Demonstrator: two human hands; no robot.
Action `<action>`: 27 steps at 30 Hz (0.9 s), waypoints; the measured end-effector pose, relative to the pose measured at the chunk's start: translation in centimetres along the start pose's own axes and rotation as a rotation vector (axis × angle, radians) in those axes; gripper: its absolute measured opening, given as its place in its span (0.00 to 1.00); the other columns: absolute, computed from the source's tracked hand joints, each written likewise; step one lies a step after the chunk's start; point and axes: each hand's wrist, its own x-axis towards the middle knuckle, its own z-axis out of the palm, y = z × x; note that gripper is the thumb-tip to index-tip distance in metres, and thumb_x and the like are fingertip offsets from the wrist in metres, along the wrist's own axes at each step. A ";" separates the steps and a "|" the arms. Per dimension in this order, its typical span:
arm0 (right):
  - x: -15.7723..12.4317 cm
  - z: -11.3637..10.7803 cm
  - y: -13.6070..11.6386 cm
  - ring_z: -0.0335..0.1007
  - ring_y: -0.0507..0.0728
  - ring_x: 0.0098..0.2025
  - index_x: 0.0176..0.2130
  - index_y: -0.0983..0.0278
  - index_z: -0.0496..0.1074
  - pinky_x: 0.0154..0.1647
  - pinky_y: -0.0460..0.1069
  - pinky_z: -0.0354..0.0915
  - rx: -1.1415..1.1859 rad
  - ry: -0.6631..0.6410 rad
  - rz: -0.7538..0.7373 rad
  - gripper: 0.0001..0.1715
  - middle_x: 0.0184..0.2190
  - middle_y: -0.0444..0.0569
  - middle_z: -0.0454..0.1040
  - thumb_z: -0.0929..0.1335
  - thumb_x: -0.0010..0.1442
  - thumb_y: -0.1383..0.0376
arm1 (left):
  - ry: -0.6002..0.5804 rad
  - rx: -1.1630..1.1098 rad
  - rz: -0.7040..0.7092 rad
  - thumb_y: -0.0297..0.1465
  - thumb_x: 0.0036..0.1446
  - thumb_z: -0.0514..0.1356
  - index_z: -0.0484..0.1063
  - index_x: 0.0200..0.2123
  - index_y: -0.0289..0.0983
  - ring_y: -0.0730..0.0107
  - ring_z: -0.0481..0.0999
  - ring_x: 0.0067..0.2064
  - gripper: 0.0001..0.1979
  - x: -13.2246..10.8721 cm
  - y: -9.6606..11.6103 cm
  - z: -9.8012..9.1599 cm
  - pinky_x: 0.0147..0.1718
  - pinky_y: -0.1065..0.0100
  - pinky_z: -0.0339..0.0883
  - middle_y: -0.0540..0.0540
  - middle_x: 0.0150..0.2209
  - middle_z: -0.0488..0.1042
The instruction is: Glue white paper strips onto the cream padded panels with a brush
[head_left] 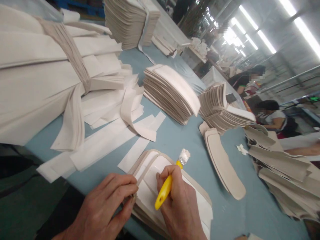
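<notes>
My right hand (pixel 178 200) is closed around a yellow-handled brush (pixel 165 191) whose white-coated tip (pixel 184 156) points away from me. My left hand (pixel 107 206) pinches the near left edge of the top beige padded piece (pixel 152 166), folding its border over a white liner. That piece lies on a low stack of similar pieces (pixel 200 203) at the near edge of the light blue table (pixel 175 136).
Stacks of curved beige pieces (pixel 171 91) (pixel 222 108) stand mid-table, and a tied bundle (pixel 131 21) sits at the back. White strips (pixel 105 136) and a large tied white bundle (pixel 37 70) lie left. Loose pieces (pixel 225 163) (pixel 282 173) spread right. Other people (pixel 272 115) work beyond.
</notes>
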 end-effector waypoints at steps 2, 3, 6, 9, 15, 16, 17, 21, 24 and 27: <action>0.3 -0.4 -0.2 0.68 0.54 0.17 0.37 0.55 0.60 0.21 0.46 0.56 0.000 -0.024 -0.015 0.06 0.19 0.34 0.66 0.60 0.68 0.65 | -0.009 -0.008 -0.009 0.20 0.67 0.57 0.74 0.43 0.39 0.75 0.79 0.43 0.10 0.0 0.0 0.0 0.48 0.76 0.73 0.48 0.41 0.80; 0.4 -0.5 -0.3 0.68 0.54 0.16 0.36 0.55 0.60 0.21 0.46 0.56 0.004 -0.035 -0.018 0.06 0.19 0.34 0.67 0.60 0.68 0.65 | -0.010 -0.010 -0.011 0.20 0.67 0.57 0.74 0.44 0.39 0.75 0.79 0.44 0.10 0.0 0.1 0.1 0.48 0.76 0.73 0.48 0.41 0.80; 0.7 -0.9 -0.4 0.69 0.55 0.18 0.37 0.55 0.60 0.22 0.46 0.56 0.014 -0.052 0.002 0.06 0.20 0.35 0.68 0.60 0.68 0.65 | -0.016 -0.015 -0.011 0.20 0.67 0.57 0.74 0.44 0.40 0.75 0.79 0.44 0.10 -0.2 0.1 0.2 0.48 0.76 0.73 0.48 0.41 0.80; 0.9 -0.9 -0.4 0.69 0.55 0.18 0.38 0.56 0.61 0.23 0.46 0.57 0.002 -0.076 0.012 0.05 0.20 0.35 0.68 0.60 0.68 0.66 | -0.036 -0.027 -0.025 0.20 0.67 0.57 0.74 0.45 0.40 0.74 0.79 0.45 0.11 -0.3 0.0 0.3 0.49 0.75 0.73 0.48 0.42 0.80; 1.2 -0.6 -0.4 0.70 0.55 0.19 0.38 0.56 0.61 0.23 0.46 0.56 0.007 -0.064 -0.002 0.05 0.21 0.35 0.69 0.60 0.68 0.66 | -0.003 -0.011 -0.004 0.20 0.66 0.58 0.75 0.44 0.40 0.73 0.80 0.43 0.10 -0.1 0.0 0.2 0.47 0.74 0.74 0.48 0.41 0.81; 1.2 -0.6 -0.3 0.70 0.55 0.19 0.38 0.56 0.61 0.23 0.46 0.56 0.011 -0.061 -0.003 0.05 0.21 0.35 0.69 0.60 0.67 0.66 | 0.001 -0.008 0.003 0.20 0.66 0.58 0.75 0.43 0.40 0.73 0.80 0.43 0.10 0.0 0.1 0.2 0.47 0.74 0.74 0.48 0.41 0.81; 1.2 -0.6 -0.3 0.70 0.55 0.19 0.38 0.56 0.61 0.23 0.46 0.56 0.014 -0.061 -0.004 0.05 0.21 0.35 0.69 0.60 0.67 0.66 | 0.001 -0.006 0.008 0.20 0.67 0.57 0.75 0.43 0.39 0.73 0.80 0.44 0.10 0.1 0.1 0.2 0.48 0.74 0.74 0.48 0.41 0.81; 1.1 -0.6 -0.3 0.69 0.55 0.18 0.38 0.56 0.61 0.22 0.46 0.55 -0.009 -0.057 -0.016 0.07 0.20 0.34 0.67 0.59 0.65 0.68 | -0.010 0.017 0.031 0.19 0.67 0.57 0.75 0.45 0.39 0.74 0.79 0.45 0.11 0.5 0.1 0.2 0.50 0.75 0.71 0.47 0.43 0.81; 1.0 -0.6 -0.4 0.67 0.55 0.17 0.38 0.56 0.61 0.22 0.46 0.54 -0.027 -0.045 -0.042 0.10 0.20 0.34 0.67 0.58 0.61 0.71 | -0.012 0.040 0.061 0.20 0.67 0.56 0.76 0.45 0.38 0.74 0.79 0.45 0.12 0.8 0.1 0.2 0.50 0.74 0.72 0.47 0.44 0.83; 1.0 -0.6 -0.5 0.69 0.55 0.18 0.39 0.56 0.60 0.21 0.46 0.54 -0.039 -0.039 -0.058 0.11 0.20 0.35 0.68 0.57 0.60 0.72 | -0.008 0.056 0.075 0.19 0.67 0.56 0.77 0.47 0.38 0.72 0.80 0.45 0.13 1.0 0.0 0.4 0.49 0.73 0.73 0.46 0.45 0.83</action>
